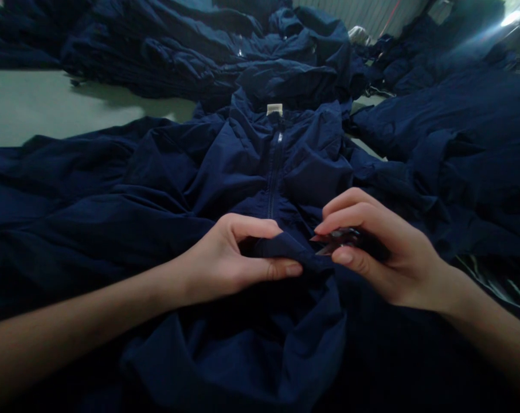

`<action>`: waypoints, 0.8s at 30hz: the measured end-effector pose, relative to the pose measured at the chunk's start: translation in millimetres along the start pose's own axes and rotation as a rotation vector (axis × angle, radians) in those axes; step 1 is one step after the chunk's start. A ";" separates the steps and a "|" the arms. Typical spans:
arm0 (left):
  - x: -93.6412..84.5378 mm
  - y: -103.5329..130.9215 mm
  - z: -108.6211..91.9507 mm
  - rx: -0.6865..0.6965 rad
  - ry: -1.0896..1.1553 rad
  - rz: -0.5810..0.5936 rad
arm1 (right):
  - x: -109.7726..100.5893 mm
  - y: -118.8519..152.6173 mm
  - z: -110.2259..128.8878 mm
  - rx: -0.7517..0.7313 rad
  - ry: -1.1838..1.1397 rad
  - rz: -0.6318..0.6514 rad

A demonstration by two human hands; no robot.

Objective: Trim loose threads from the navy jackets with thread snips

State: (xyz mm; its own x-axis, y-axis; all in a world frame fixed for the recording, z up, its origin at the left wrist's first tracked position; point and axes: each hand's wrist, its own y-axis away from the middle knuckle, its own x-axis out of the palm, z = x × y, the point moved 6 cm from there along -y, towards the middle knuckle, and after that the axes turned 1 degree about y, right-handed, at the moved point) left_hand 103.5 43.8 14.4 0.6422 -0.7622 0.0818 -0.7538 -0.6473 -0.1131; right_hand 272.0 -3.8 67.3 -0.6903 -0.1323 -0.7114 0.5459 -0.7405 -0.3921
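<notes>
A navy blue jacket [238,155] lies spread in front of me, its collar away from me. Down its middle runs a zipper [275,172], and a small white label [274,109] shows at the neck. My left hand [238,258] pinches a fold of the jacket's fabric between thumb and fingers. Dark thread snips [350,236] sit in my right hand [384,246], gripped between thumb and fingers. Their pointed blades lie right at the pinched fold; whether they touch the cloth I cannot tell. Loose fabric hangs below my left hand.
A large heap of navy garments [191,51] lies beyond the jacket, with more navy garments [449,132] to the right. A pale table surface [23,109] shows at the left. White cords or strips [496,284] lie near my right forearm.
</notes>
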 end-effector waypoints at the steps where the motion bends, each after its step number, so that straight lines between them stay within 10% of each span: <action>1: 0.3 0.0 0.2 -0.003 0.001 0.002 | -0.5 -0.4 0.5 -0.001 0.013 -0.017; 24: 1.2 1.1 -4.8 0.036 -0.063 -0.007 | -2.0 1.6 5.6 0.084 -0.030 -0.291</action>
State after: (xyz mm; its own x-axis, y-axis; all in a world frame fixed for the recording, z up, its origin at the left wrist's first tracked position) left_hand 102.8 42.1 19.1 0.6560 -0.7545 0.0207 -0.7442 -0.6512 -0.1487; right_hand 271.6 -8.4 71.4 -0.8261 0.0747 -0.5585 0.2831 -0.8019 -0.5261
